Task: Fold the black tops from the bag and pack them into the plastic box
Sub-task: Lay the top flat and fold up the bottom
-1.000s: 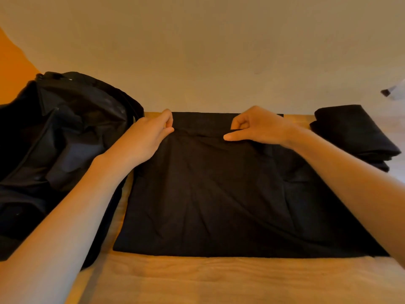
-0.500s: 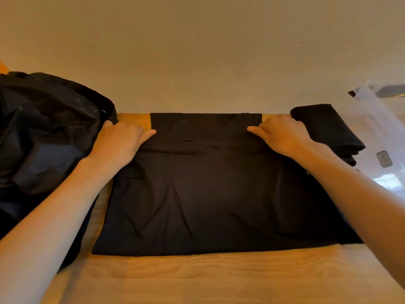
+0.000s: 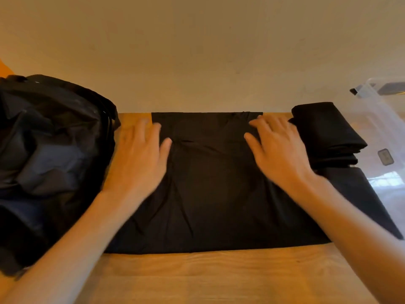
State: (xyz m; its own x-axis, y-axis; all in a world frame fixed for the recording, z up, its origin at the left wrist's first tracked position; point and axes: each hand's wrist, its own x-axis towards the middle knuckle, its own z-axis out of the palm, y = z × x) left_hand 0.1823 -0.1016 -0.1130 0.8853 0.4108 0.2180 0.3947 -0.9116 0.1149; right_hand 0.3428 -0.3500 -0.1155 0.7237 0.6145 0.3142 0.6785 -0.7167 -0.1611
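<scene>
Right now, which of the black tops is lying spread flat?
The black top spread across the wooden table, under the left hand and right hand. The others sit in a folded stack to its right.

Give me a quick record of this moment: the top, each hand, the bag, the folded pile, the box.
black top: spread flat on the wooden table
left hand: flat, fingers straight, on the top's left edge
right hand: flat, fingers straight, on the top's right part
bag: black, left of the top
folded pile: black, right of the top, outside the box
plastic box: clear, far right
</scene>
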